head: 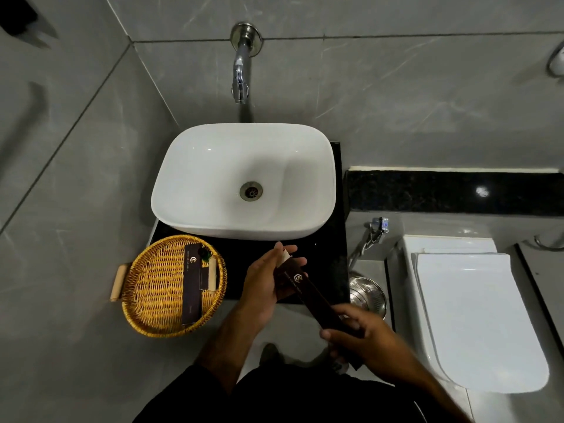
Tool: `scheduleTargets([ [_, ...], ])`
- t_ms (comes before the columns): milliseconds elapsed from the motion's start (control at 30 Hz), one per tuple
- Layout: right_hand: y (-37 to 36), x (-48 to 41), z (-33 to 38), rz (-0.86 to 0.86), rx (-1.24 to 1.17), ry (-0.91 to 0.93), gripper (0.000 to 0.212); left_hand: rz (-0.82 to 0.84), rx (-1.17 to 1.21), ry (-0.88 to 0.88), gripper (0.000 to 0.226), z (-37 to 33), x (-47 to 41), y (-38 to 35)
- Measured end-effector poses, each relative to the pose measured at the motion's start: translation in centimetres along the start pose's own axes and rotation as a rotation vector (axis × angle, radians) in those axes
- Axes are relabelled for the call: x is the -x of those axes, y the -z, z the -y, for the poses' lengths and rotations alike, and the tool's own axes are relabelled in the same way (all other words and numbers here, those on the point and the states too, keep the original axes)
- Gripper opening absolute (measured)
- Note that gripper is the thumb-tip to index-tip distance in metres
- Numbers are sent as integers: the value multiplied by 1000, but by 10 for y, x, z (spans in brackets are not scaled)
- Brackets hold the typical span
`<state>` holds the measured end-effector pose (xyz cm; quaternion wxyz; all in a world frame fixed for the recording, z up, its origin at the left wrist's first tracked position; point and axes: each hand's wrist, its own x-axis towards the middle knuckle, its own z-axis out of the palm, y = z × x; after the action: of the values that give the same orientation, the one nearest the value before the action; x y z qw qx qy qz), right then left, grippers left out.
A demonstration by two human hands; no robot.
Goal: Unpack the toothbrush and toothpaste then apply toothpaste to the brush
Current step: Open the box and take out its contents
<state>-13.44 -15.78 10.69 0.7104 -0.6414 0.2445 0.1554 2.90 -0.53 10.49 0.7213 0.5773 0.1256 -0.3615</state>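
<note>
Right now I hold the dark box [308, 293] in front of the sink [195, 209], right hand [363, 337] gripping its near end, left hand [268, 279] pinching the open flap; tugging hard could spill its contents into the basin.

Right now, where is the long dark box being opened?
In the head view, the dark box is held between the left hand and right hand, in front of the white basin, right of the wicker basket.

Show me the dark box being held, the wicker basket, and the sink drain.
dark box [300, 282], head view, on its printed middle face.
wicker basket [152, 282], head view, on its bare woven floor.
sink drain [251, 191], head view, on the metal strainer's centre.
</note>
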Motion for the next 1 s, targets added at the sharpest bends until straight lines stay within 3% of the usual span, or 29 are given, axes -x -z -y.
scheduleTargets([
  [100,1,4,6,-97,-27,41,51,5,101,115,30,-2,-8,7],
  [300,15,17,41,-453,-141,234,46,-30,489,327,22,5,-17,12],
  [433,12,21,74,-589,47,350,64,31,563,414,26,19,-20,2],
  [533,2,21,92,-669,210,444,56,34,548,459,30,22,-23,-7],
  [867,-30,49,146,-723,300,675,40,-75,491,475,22,15,-35,-21],
  [1000,-27,60,150,-749,168,770,37,-48,521,506,27,14,-33,-23],
])
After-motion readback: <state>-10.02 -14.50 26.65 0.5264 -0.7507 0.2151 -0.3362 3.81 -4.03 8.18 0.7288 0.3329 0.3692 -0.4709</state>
